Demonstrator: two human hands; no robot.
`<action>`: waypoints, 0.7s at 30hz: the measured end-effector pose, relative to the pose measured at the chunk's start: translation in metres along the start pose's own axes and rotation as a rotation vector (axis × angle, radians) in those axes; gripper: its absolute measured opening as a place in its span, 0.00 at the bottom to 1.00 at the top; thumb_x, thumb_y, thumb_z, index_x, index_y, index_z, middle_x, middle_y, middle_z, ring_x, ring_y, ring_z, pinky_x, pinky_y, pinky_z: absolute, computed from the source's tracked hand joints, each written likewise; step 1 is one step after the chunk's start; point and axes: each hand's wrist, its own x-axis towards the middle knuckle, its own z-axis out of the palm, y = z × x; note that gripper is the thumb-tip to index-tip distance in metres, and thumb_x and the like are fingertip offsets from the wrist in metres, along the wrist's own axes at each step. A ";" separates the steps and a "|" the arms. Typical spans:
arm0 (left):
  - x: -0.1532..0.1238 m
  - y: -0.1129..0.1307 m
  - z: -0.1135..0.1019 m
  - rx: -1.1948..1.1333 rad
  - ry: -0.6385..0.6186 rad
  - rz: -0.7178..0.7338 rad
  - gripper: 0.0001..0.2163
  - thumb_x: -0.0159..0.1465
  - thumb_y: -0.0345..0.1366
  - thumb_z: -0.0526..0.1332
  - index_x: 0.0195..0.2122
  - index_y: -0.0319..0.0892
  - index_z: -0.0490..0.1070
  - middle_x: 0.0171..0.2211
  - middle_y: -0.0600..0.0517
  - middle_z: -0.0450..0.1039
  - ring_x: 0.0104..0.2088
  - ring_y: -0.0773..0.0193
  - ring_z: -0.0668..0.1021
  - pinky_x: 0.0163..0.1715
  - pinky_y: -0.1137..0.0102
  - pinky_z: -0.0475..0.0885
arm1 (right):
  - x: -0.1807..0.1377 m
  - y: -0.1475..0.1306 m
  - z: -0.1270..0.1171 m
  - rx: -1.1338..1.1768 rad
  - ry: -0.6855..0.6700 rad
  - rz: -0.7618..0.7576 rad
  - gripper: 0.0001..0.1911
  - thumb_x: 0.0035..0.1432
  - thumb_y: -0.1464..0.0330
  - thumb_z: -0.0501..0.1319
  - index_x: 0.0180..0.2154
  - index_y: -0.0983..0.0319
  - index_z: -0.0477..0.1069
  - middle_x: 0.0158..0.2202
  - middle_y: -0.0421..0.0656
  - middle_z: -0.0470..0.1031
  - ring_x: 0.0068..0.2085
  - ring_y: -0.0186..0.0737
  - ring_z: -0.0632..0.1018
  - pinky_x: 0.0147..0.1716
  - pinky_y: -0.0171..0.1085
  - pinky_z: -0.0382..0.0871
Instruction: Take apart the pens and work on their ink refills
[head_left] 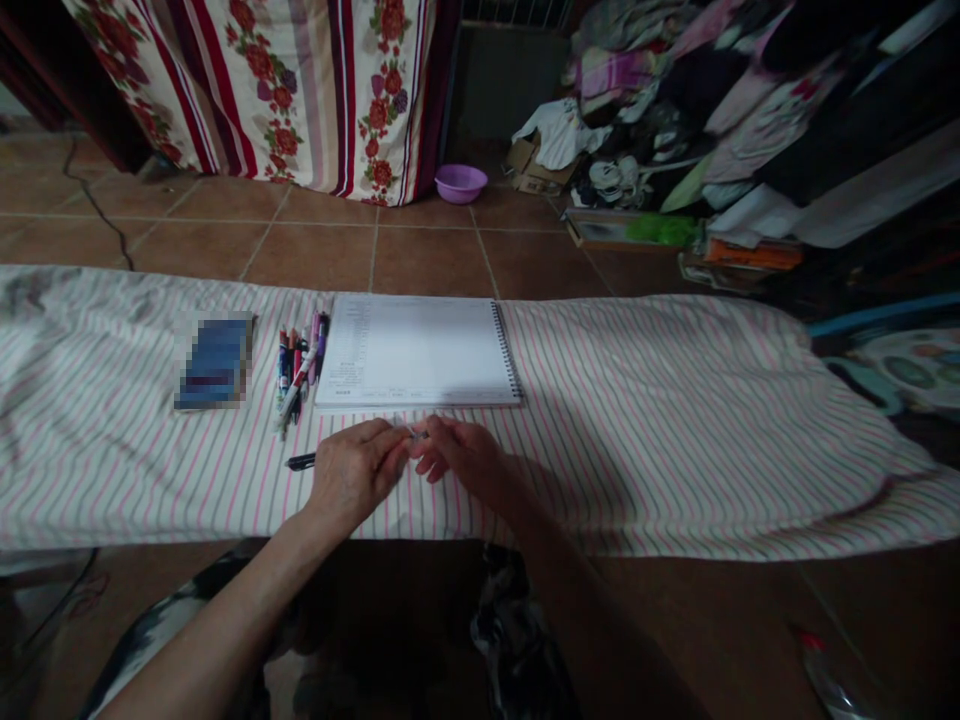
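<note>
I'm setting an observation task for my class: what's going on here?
A person's left hand and right hand meet over a striped cloth, holding a pen between them; its dark end sticks out to the left. Just beyond lies an open notebook, with a bunch of pens beside it and a blurred blue thing further left.

**Desk, cloth-covered: contents**

One long, low desk, draped end to end in a white cloth with pink and green stripes. On the cloth, left to right:
- blue flat item, blurred
- coloured pens, laid side by side
- spiral notebook, binding at right

Near front edge: black pen.
</note>
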 end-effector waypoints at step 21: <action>-0.001 0.000 0.000 -0.036 -0.044 -0.072 0.13 0.63 0.40 0.50 0.36 0.44 0.73 0.28 0.52 0.73 0.29 0.65 0.74 0.27 0.73 0.65 | -0.002 -0.005 -0.003 -0.447 0.145 -0.413 0.05 0.54 0.70 0.56 0.32 0.61 0.71 0.30 0.42 0.74 0.33 0.36 0.73 0.34 0.34 0.64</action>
